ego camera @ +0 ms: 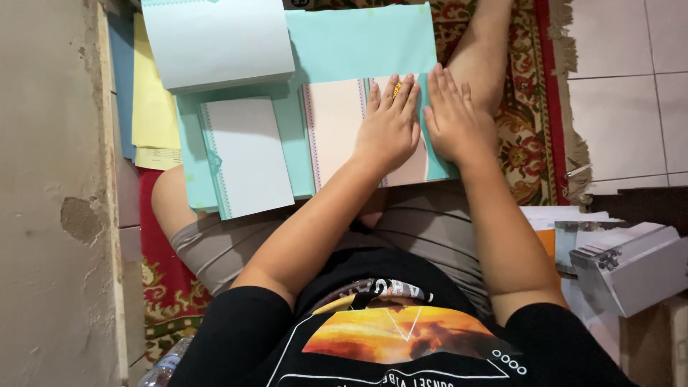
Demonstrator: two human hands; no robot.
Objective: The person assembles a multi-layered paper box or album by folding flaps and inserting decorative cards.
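The person sits cross-legged on a patterned red rug (530,143), a large sheet of turquoise paper (358,43) spread over the lap and knees. Both hands lie flat on a folded card (333,122), pale pink inside with a narrow patterned border along its edge, which rests on the near right part of that turquoise sheet. The left hand (390,125) presses down on the card's right half, fingers straight and close together, palm down, gripping nothing. The right hand (451,118) lies just beside it, touching or nearly touching along the thumbs, also flat with fingers extended, covering the turquoise flap at the card's right edge; neither hand is curled around anything, so the card sits under the palms, not between the fingers. To the left of the hands, well apart from them, a closed white card (247,154) with a bordered left edge lies tilted slightly on the same sheet, hanging a little past its near edge over the knee. Farther away, a thick stack of pale sheets (218,43) overlaps the top of the turquoise paper, and yellow paper (153,100) lies beside it against the wall. At the person's right, on the floor, sits a grey metal device (631,261) among more loose papers.
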